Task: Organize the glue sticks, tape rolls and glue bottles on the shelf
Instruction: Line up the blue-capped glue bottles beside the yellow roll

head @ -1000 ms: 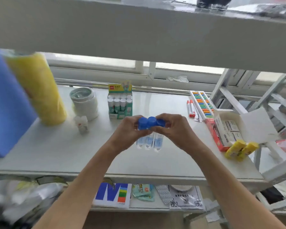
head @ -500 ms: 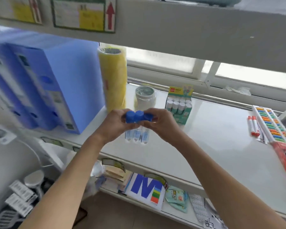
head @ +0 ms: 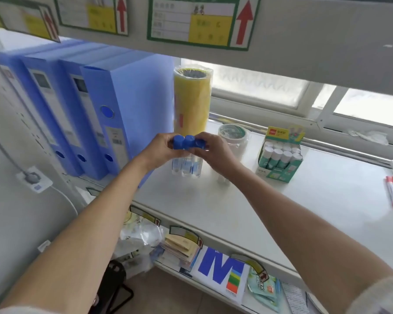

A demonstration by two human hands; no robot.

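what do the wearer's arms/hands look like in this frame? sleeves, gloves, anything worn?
Both hands are bare: no gloves, and no rings, watch or wristband that the head view shows. The left hand and right hand lead back along bare forearms. Light, off-white fabric shows at the bottom corners of the picture, apparently sleeves pushed up near the elbows, the right one with a fuzzy knit look. No markings or cables.

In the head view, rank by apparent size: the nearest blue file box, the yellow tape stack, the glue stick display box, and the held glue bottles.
1. Blue file box
2. Yellow tape stack
3. Glue stick display box
4. Glue bottles, partly hidden by both hands, so their rank against the display box is unsure.
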